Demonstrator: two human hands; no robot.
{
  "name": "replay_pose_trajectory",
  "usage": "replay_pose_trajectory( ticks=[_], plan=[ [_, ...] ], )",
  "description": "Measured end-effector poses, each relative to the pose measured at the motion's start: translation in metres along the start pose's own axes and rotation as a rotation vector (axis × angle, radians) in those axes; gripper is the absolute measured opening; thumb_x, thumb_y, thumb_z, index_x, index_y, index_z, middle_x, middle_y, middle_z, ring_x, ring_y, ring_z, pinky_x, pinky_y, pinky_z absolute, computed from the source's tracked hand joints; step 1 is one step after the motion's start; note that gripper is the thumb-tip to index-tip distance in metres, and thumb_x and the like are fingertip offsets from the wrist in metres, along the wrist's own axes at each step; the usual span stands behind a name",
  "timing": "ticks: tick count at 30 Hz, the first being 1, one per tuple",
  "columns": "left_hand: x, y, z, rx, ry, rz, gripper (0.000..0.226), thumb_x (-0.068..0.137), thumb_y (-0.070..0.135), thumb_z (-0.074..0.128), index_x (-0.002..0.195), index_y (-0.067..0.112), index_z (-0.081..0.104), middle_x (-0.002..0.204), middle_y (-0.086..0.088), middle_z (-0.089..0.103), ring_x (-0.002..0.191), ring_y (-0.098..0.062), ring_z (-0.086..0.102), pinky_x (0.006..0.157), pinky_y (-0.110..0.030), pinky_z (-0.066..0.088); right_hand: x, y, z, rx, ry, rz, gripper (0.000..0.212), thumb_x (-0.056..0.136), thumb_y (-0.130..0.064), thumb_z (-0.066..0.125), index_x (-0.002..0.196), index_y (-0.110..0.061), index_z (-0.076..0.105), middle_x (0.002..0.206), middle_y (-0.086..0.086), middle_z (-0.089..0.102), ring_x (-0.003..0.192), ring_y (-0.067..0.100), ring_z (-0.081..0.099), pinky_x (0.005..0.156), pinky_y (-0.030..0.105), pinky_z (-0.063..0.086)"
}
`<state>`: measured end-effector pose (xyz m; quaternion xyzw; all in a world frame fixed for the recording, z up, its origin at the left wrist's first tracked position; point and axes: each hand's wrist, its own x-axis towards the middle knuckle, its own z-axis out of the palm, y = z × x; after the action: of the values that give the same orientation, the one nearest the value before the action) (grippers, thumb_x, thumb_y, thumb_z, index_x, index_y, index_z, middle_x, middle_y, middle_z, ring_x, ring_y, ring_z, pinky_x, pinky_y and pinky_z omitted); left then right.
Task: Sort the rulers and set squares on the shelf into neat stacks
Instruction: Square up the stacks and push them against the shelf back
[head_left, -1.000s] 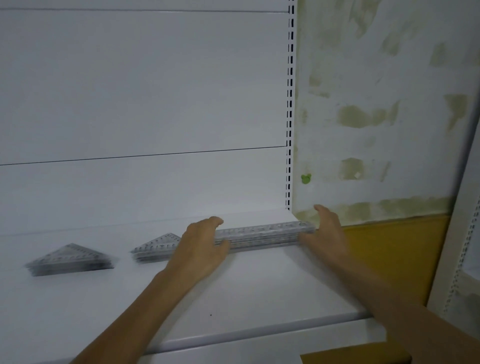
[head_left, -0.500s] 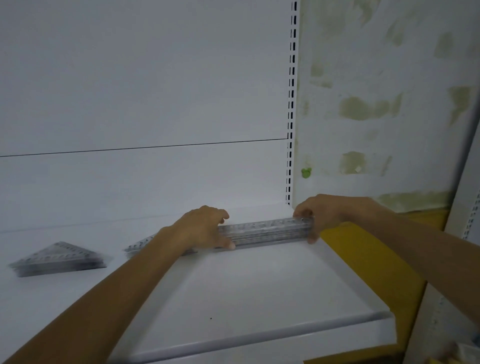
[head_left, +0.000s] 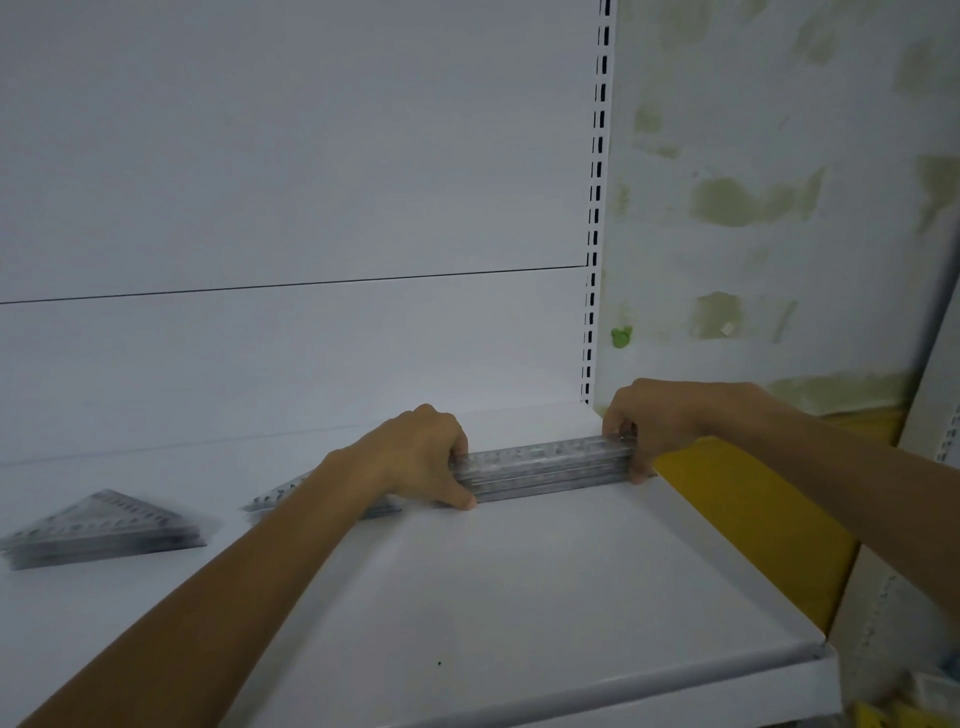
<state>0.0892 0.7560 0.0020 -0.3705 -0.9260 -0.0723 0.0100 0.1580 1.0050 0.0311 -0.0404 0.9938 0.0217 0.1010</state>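
Observation:
A stack of clear rulers (head_left: 545, 465) lies along the back right of the white shelf (head_left: 519, 597). My left hand (head_left: 415, 457) grips its left end, fingers curled over the top and thumb at the front. My right hand (head_left: 649, 426) grips its right end at the shelf's right edge. A stack of clear set squares (head_left: 104, 527) sits at the far left. Another set-square stack (head_left: 280, 499) lies just left of my left wrist, mostly hidden by my forearm.
The shelf's white back panel (head_left: 311, 182) rises behind the stacks, with a slotted upright (head_left: 597, 208) at its right end. Beyond the shelf's right edge are a patchy wall (head_left: 779, 208) and a yellow surface (head_left: 753, 519). The shelf's front lip (head_left: 623, 686) runs across below.
My right hand went from lying open against the rulers' right end to gripping it. My left hand's fingers have curled over the left end. The view has shifted slightly.

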Motion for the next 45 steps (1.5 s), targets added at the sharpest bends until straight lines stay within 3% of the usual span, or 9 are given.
replay_pose_trajectory(
  ticks=[5,10,16,26,31,34,38,41,45],
  plan=[
    [-0.003,-0.009,-0.002,0.014,-0.055,-0.05,0.046,0.066,0.048,0.073,0.102,0.026,0.056,0.082,0.018,0.043,0.083,-0.01,0.052,0.07,-0.023,0.042,0.0,0.0,0.002,-0.009,-0.011,0.025,0.03,0.071,-0.027,0.076,0.093,-0.012,0.063,0.088,0.001,0.054,0.081,0.016,0.049,0.056,0.019,0.032],
    [-0.005,-0.012,-0.005,0.019,-0.081,-0.031,0.034,0.067,0.046,0.076,0.083,0.027,0.052,0.078,0.013,0.049,0.073,-0.008,0.051,0.062,-0.023,0.039,0.002,-0.001,0.0,-0.043,-0.05,0.028,0.028,0.07,-0.029,0.077,0.065,-0.026,0.05,0.072,-0.008,0.049,0.067,0.007,0.045,0.054,0.019,0.03],
    [-0.006,-0.01,-0.009,-0.005,-0.098,-0.066,0.06,0.062,0.061,0.073,0.106,0.024,0.06,0.095,0.011,0.058,0.091,-0.011,0.057,0.077,-0.026,0.044,0.003,-0.002,-0.005,0.021,-0.1,0.033,0.027,0.068,-0.036,0.078,0.074,-0.022,0.056,0.082,-0.007,0.054,0.077,0.011,0.05,0.061,0.02,0.033],
    [0.0,-0.012,-0.006,-0.167,-0.046,-0.025,0.032,0.061,0.049,0.079,0.068,0.032,0.054,0.071,0.017,0.052,0.075,-0.005,0.051,0.068,-0.023,0.038,0.009,-0.005,-0.009,-0.05,-0.079,0.04,0.042,0.065,-0.04,0.079,0.093,-0.009,0.068,0.076,-0.004,0.058,0.066,0.007,0.048,0.058,0.02,0.036],
    [-0.001,-0.012,-0.004,-0.16,-0.031,-0.041,0.031,0.063,0.05,0.078,0.067,0.032,0.053,0.069,0.016,0.051,0.068,-0.002,0.049,0.063,-0.023,0.037,0.012,-0.005,-0.008,-0.067,-0.084,0.054,0.046,0.068,-0.04,0.077,0.1,-0.009,0.068,0.099,0.007,0.067,0.077,0.013,0.052,0.07,0.025,0.04],
    [-0.004,-0.01,-0.002,-0.167,-0.041,-0.054,0.031,0.067,0.05,0.075,0.081,0.027,0.06,0.084,0.01,0.06,0.082,-0.012,0.055,0.074,-0.026,0.043,0.012,-0.006,-0.008,-0.05,-0.107,0.08,0.05,0.069,-0.038,0.077,0.103,-0.003,0.065,0.104,0.012,0.066,0.081,0.017,0.051,0.072,0.028,0.039],
    [-0.02,-0.011,-0.008,-0.213,-0.001,-0.096,0.078,0.065,0.059,0.071,0.131,0.024,0.047,0.126,0.009,0.054,0.115,-0.011,0.05,0.1,-0.032,0.041,0.01,-0.012,-0.009,-0.117,-0.15,0.105,0.053,0.07,-0.039,0.076,0.108,-0.005,0.062,0.099,0.003,0.057,0.089,0.017,0.051,0.076,0.028,0.038],
    [-0.041,-0.025,-0.019,-0.237,0.116,-0.122,0.083,0.062,0.065,0.068,0.133,0.03,0.044,0.131,0.009,0.05,0.117,-0.009,0.046,0.097,-0.026,0.037,0.009,-0.017,-0.011,-0.072,-0.161,0.133,0.079,0.067,-0.045,0.077,0.134,-0.021,0.042,0.127,-0.004,0.047,0.122,0.02,0.043,0.101,0.034,0.035],
    [-0.08,-0.06,-0.021,-0.211,0.158,-0.27,0.097,0.05,0.073,0.064,0.135,0.033,0.038,0.131,0.008,0.05,0.118,-0.013,0.047,0.097,-0.03,0.039,0.014,-0.04,-0.016,0.132,0.017,-0.004,0.089,0.066,-0.056,0.073,0.14,-0.028,0.032,0.137,-0.005,0.046,0.123,0.016,0.044,0.101,0.031,0.034]
  ],
)
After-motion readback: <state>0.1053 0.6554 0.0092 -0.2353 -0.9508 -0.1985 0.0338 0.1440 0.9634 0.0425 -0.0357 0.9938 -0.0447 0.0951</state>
